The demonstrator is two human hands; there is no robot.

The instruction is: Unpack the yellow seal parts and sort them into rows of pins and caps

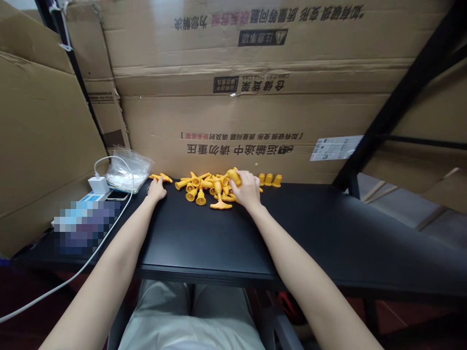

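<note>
My left hand (157, 189) is at the left of the pile, its fingers closed on a yellow T-shaped handle (165, 178) whose crossbar shows past the fingertips. My right hand (248, 188) is closed around a yellow cup-shaped piece (233, 176) at the pile's right end. Between the hands lies a loose pile of yellow plastic parts (200, 196), several with flared, hollow ends. At its front, one T-shaped part (221, 205) points its crossbar toward me. Just right of my right hand, three yellow cups (268, 180) stand in a row. My right palm and fingers hide some of the pile.
Cardboard walls (233, 112) enclose the back and left of the black table (207, 243). On the left are a clear plastic bag (127, 170), a white charger (98, 184), a phone (117, 196) and a white cable (109, 233) running over the table edge.
</note>
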